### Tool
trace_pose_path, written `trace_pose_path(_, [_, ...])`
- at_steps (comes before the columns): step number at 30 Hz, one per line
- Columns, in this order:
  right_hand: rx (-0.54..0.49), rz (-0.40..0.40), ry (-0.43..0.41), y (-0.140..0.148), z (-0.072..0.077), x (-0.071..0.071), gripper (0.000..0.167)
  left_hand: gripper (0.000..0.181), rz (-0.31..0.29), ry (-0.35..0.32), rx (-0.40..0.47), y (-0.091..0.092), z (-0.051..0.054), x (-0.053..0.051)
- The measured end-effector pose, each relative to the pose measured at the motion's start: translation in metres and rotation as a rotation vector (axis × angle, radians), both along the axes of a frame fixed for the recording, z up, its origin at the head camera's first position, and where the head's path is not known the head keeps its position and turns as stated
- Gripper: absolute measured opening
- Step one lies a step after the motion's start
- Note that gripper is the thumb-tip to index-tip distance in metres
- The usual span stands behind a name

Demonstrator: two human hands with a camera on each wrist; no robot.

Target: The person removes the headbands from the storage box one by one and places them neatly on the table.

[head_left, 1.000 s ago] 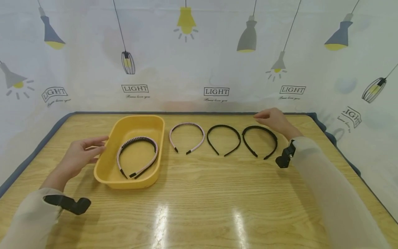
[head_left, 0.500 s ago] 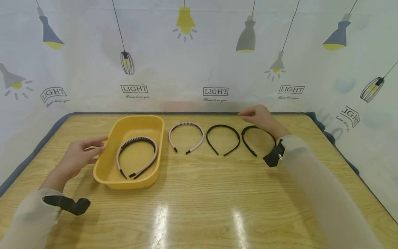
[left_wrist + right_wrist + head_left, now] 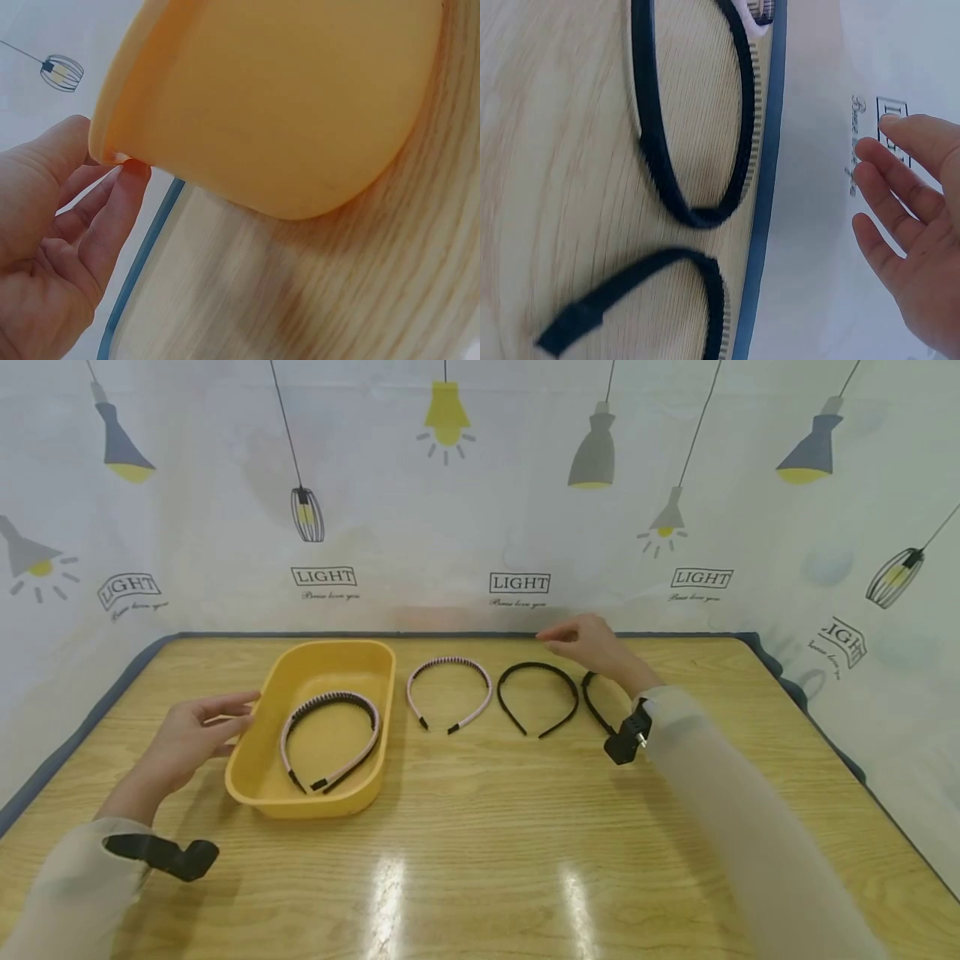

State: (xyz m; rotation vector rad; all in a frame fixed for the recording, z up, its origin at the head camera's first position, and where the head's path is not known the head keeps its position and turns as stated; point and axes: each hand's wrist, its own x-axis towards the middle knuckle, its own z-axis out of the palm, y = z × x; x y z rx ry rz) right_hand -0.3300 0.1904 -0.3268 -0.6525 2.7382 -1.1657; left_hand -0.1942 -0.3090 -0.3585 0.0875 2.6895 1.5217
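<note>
In the head view my left hand (image 3: 183,739) is at the left side of a yellow plastic basin (image 3: 247,777). The left wrist view shows its thumb and fingertips pinching the basin's rim. Inside the basin lies a pink toothed headband (image 3: 330,697) with a black one mostly hidden beneath it. My right hand (image 3: 588,645) hovers near the table's far edge, fingers extended and holding nothing. Below it are a black headband (image 3: 537,666) and, partly behind the wrist, another black headband (image 3: 596,714). A pink headband (image 3: 450,660) lies nearer the basin.
The wooden table (image 3: 480,860) has a dark blue edge against a wall covering (image 3: 480,527) printed with lamps. This covering rises on the far side and at both sides. Black wrist cameras sit on both sleeves.
My right hand has moved left along the far edge, from above the rightmost black headband toward the middle one. My left hand stays at the basin, and the headbands keep their places.
</note>
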Motion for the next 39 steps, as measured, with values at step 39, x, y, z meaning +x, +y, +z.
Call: trace_pose_path(39, [-0.099,0.260,0.012,-0.119,-0.004,0.014,0.023,0.050,-0.003,0.038,0.031,-0.001,-0.001,0.001])
